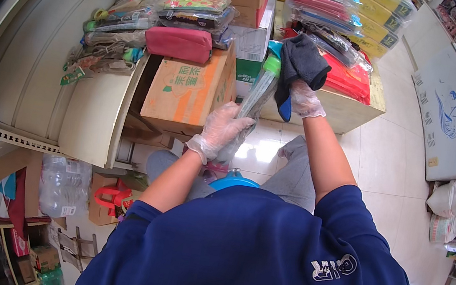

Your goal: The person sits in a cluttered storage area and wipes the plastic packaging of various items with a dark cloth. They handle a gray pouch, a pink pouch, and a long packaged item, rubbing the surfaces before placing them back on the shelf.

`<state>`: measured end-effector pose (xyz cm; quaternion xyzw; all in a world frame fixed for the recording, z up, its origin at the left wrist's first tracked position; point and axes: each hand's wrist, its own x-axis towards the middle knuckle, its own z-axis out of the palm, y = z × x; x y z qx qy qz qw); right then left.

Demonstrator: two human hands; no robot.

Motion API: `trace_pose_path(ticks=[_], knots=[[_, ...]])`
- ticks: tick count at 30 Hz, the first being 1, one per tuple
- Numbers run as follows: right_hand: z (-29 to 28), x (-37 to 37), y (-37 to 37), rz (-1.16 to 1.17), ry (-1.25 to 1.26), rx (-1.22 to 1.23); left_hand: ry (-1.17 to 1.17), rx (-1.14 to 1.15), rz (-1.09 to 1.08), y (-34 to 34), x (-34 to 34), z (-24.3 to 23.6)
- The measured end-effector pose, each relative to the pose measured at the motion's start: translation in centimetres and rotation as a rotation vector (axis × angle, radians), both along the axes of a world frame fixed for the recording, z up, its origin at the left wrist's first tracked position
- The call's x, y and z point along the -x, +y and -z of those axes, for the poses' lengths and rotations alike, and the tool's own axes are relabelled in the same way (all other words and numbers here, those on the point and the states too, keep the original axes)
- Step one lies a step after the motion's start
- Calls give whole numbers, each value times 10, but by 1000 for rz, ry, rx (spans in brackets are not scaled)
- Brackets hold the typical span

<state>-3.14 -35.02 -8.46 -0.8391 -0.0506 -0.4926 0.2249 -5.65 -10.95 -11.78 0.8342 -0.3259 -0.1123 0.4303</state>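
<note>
My gloved left hand is closed around the lower part of a long clear plastic package. The package slants up and away from me and has a bright green end. My gloved right hand is closed on a dark grey cloth, which bunches above the hand and hangs down with a blue strip along its edge. Cloth and the package's green end meet or overlap. Thin clear gloves cover both hands. Most of the right fingers are hidden behind the cloth.
A cardboard box stands ahead on the left, with a dark pink pouch above it. Bagged goods line the metal shelf. Red packages lie on a counter ahead. At the right stands a white freezer; a blue object is below me.
</note>
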Motion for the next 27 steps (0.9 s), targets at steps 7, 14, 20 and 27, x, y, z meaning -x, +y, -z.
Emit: trace_pose_path(ticks=[7,14,20,27], knots=[[2,1,-12,-139,40,-263,-30,40,28,-4,1,-4],[-5,-8,-49,-519,129,-1020,-101,-83,50,3,3,13],[10,-19,-102,-574,314,-410,-23,-123,48,10,8,9],[15,-4,-81,-392,526,-146,-29,-217,59,1,6,8]])
